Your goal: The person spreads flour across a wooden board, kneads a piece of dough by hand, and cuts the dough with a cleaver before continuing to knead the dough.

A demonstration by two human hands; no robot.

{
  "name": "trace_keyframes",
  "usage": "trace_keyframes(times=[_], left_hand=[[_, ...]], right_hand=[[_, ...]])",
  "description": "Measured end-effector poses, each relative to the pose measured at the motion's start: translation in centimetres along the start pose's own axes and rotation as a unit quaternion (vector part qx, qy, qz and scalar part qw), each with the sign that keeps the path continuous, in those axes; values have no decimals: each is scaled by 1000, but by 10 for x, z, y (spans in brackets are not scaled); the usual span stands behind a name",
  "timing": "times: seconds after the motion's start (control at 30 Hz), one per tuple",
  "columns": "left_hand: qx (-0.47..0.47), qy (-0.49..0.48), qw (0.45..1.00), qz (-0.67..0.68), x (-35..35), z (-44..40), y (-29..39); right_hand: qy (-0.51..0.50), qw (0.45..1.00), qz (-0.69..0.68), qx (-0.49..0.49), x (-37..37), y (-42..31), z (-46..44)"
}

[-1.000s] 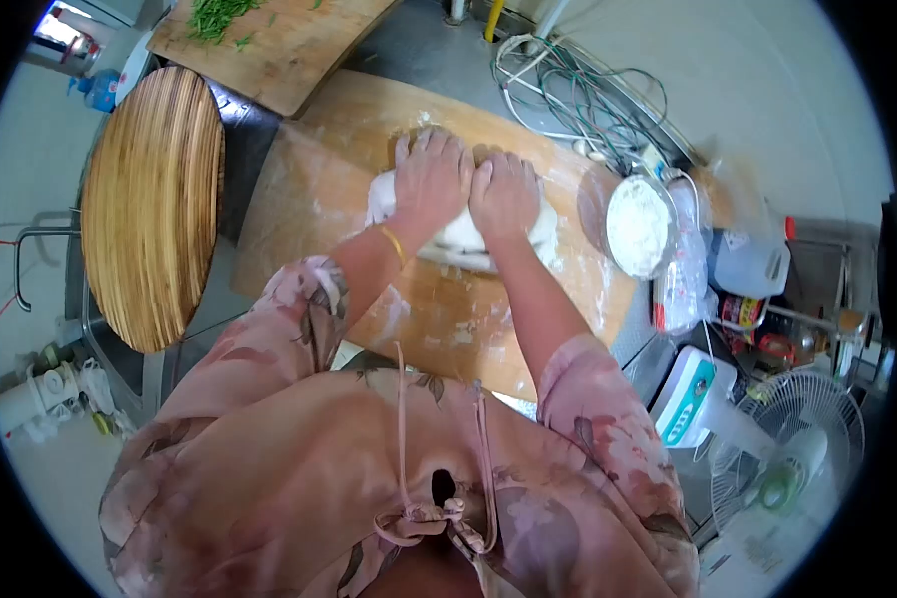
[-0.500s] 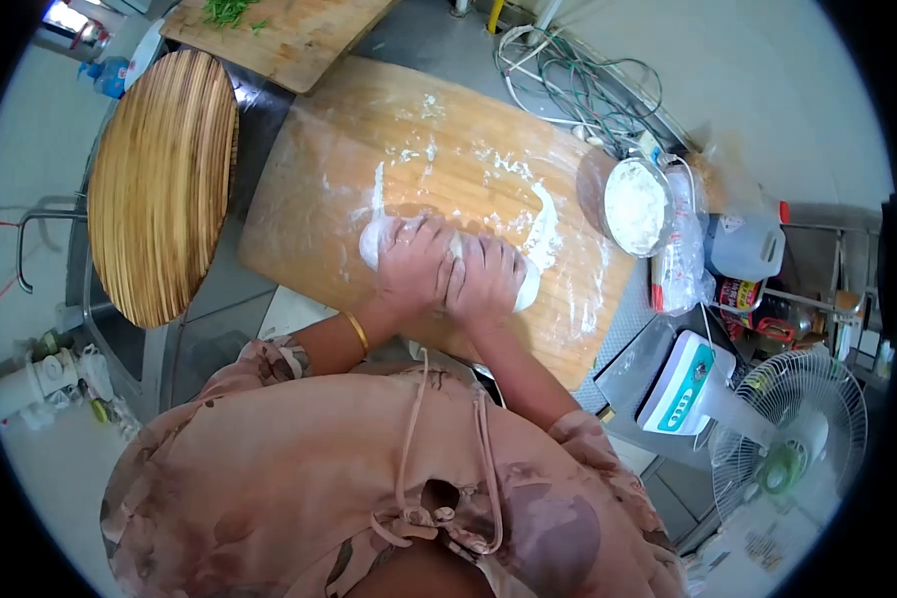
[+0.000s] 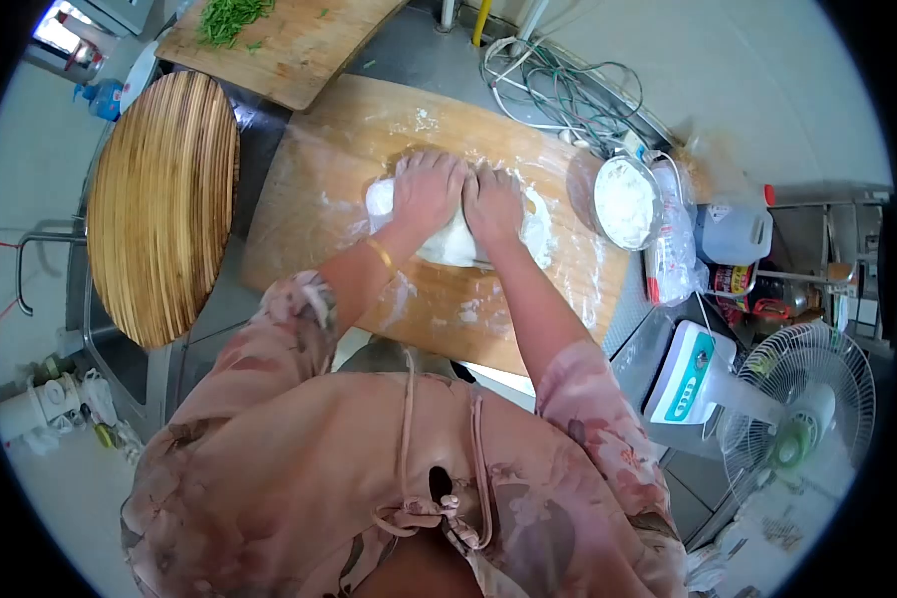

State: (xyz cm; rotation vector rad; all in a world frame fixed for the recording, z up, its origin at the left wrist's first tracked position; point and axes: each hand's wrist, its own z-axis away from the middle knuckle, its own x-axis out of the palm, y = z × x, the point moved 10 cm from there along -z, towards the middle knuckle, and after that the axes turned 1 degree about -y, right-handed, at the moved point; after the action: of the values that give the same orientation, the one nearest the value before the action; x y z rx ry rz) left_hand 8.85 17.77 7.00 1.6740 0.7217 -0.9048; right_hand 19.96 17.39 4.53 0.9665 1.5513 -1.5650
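Observation:
White dough (image 3: 450,244) lies on a floured wooden board (image 3: 309,199), largely under my two hands. My left hand (image 3: 429,189), with a yellow bangle at the wrist, presses on its left part, fingers over the far side. Beside it, thumbs nearly touching, my right hand (image 3: 493,204) bears on the right part of the dough. Both sets of fingers bend over the dough's far edge, and their tips are partly hidden. Loose flour is scattered around the dough. A bowl of flour (image 3: 625,202) stands at the board's right edge.
Chopped greens (image 3: 231,20) lie on another board (image 3: 289,55) at the upper left. An oval wooden lid (image 3: 161,209) is at the left. Coiled cables (image 3: 578,95) sit behind the board. A scale (image 3: 683,374), a fan (image 3: 797,414) and a plastic jug (image 3: 733,234) are at the right.
Half a second ago both hands were curled over the dough nearer my body. They have moved forward with arms extended, and the dough now spreads out toward me beneath the palms.

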Motion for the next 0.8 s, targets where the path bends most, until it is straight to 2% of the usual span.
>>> trace_keyframes(times=[0.07, 0.17, 0.27, 0.37, 0.47, 0.57, 0.6, 0.63, 0.7, 0.73, 0.8], left_hand=[[110, 10, 993, 43, -19, 36, 16], [215, -73, 971, -70, -32, 90, 24], [226, -145, 946, -180, -29, 85, 28], [161, -128, 969, -138, -13, 44, 13], [19, -188, 982, 20, -10, 13, -9], [-116, -108, 978, 137, -30, 28, -17], [-172, -85, 962, 193, -29, 47, -19], [-229, -62, 939, 248, -25, 71, -20], [-280, 3, 810, 515, 43, 118, -37], [-296, -18, 839, 456, 52, 138, -37], [-324, -59, 883, 335, 62, 165, -39]], right_hand=[[28, 995, -80, -53, -27, -9, 41], [19, 989, 91, -112, -48, -6, 103], [-5, 980, 133, -145, -38, 12, 107], [-22, 984, 104, -141, -24, 31, 67], [-92, 995, -3, -29, -38, 44, 29], [-105, 992, -14, -68, -80, 12, 13], [-77, 991, -6, -106, -90, 2, 9], [-108, 985, -33, -131, -85, -6, 6], [-172, 964, -86, -185, -71, -27, -1], [-232, 949, -146, -154, -49, -25, -3], [-181, 959, -183, -115, -15, -13, 1]])
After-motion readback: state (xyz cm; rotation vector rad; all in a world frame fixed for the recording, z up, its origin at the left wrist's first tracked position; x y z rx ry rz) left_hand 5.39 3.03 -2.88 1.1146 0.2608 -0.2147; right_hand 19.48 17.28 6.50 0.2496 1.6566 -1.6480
